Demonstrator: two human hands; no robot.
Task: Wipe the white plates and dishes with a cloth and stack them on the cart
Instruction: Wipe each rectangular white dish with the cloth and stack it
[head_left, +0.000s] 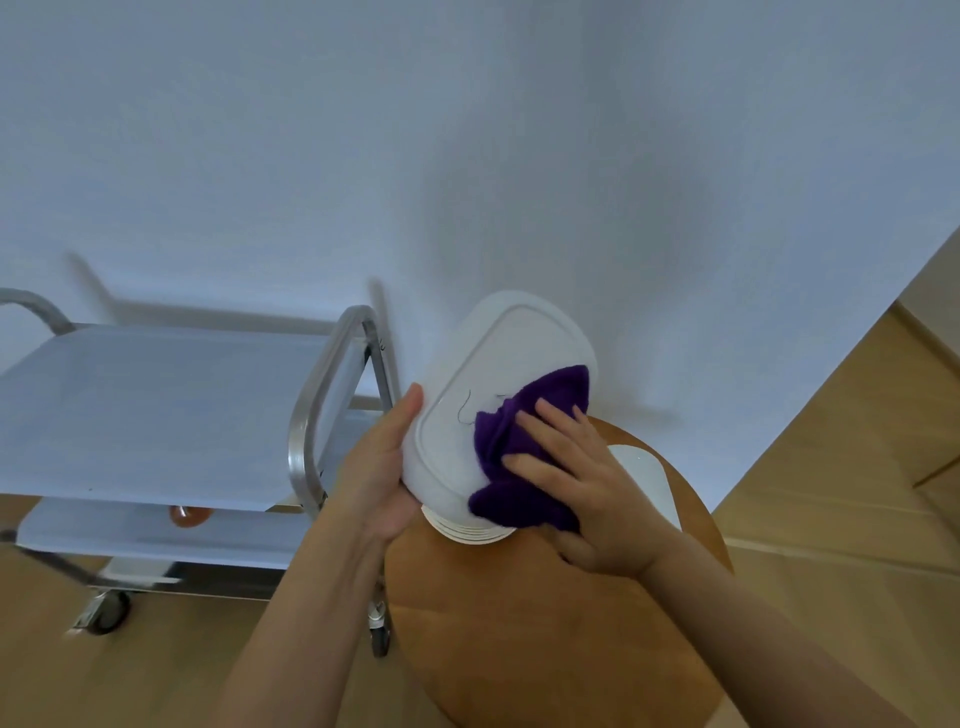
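Wiping is under way in the head view, the only view supplied. The left hand (387, 467) grips the left edge of a white rounded-rectangular dish (488, 374), thumb on the rim and fingers behind it, out of sight; the dish is held tilted in the air above the table, its underside with the raised foot ring turned toward the camera. The right hand (576, 483) presses a bunched purple cloth (524, 457) flat against the lower right part of that underside, fingers spread over the fabric and the thumb apparently tucked under its lower fold.

Directly beneath the held dish, a stack of round white plates (467, 532) stands on the round wooden table (545, 623); only its edge shows, so the count cannot be told. A further white dish (644, 478) lies on the table behind the right hand, mostly hidden.

The steel two-shelf cart (156, 400) stands just left of the table. No crockery shows on its top shelf; a small brownish object (189, 514), blurred, sits on the lower shelf.

Assessment: the task appears to be at an early stage. Nothing is stacked on the cart as far as visible, one dish is in hand, and the table stack and the other dish are judged still outstanding.
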